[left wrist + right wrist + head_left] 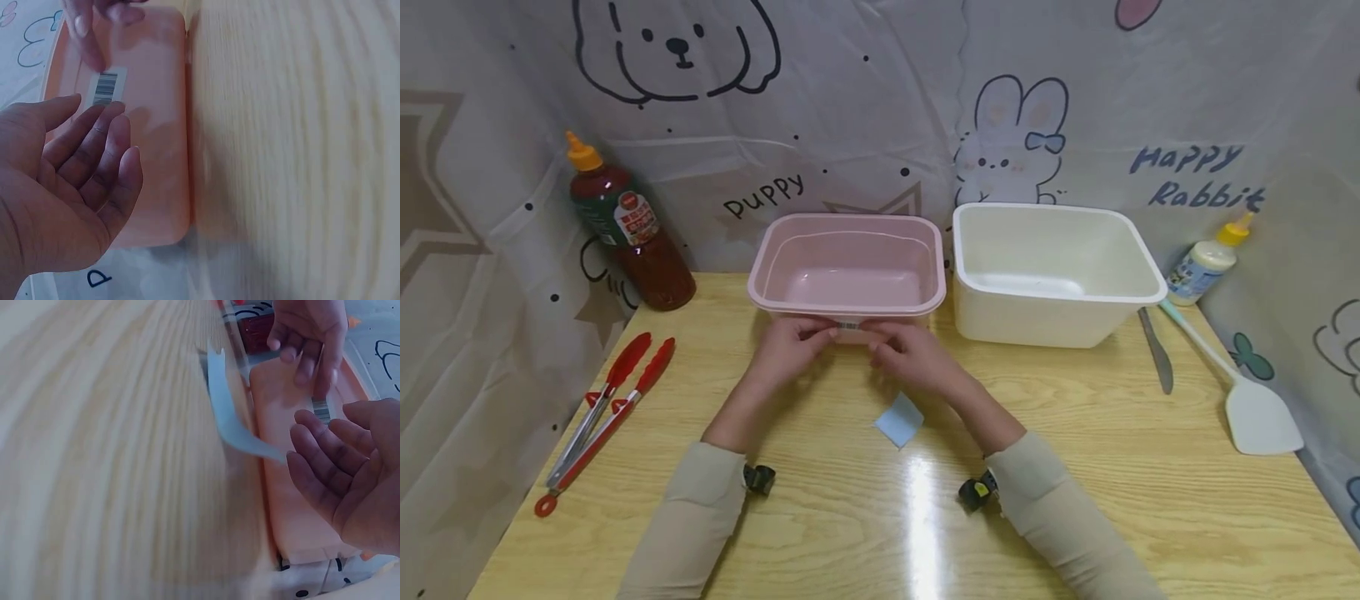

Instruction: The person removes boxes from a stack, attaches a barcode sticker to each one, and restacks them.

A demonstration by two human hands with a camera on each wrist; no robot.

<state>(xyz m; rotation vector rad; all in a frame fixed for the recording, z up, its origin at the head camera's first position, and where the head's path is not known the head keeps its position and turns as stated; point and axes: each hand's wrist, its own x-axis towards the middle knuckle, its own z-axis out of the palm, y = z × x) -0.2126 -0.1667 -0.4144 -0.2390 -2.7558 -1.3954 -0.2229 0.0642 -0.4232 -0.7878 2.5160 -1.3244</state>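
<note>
Pale cloth (865, 108) printed with cartoon animals and the words "puppy" and "Happy Rabbit" hangs as the backdrop to a wood-grain worktop (835, 542). Near its back edge stands a pink tub (850, 262), upright, with a small barcode label (107, 87) on the wall that faces the person.

Both hands are at that near wall of the pink tub, one at each end of the label. The left hand (786, 350) reaches in from the left, its fingers loosely bent and their tips at the label's left end; its grip is fairly wide, the thumb apart from the fingers. The right hand (913, 354) comes from the right, the index fingertip at the other end; its grip is loose too, the remaining fingers gently bent. Beige sleeves (700, 500) cover the forearms, and a small black device (760, 479) sits at each cuff.

On the near side of the pink tub, below the right hand, lies a small piece of light blue paper (900, 420); from the right wrist it looks curved.

Just to the right of the pink tub is a white tub (1033, 325). Farther right come a knife (1157, 354), its upper end hidden by the white tub, a white spatula (1262, 417) with a pale green handle, and a small bottle (1201, 268) with a yellow cap. Left of the pink tub stands a big red sauce bottle (632, 229) with an orange cap; red-tipped tongs (602, 421) lie left of the tub too, nearer the person.
</note>
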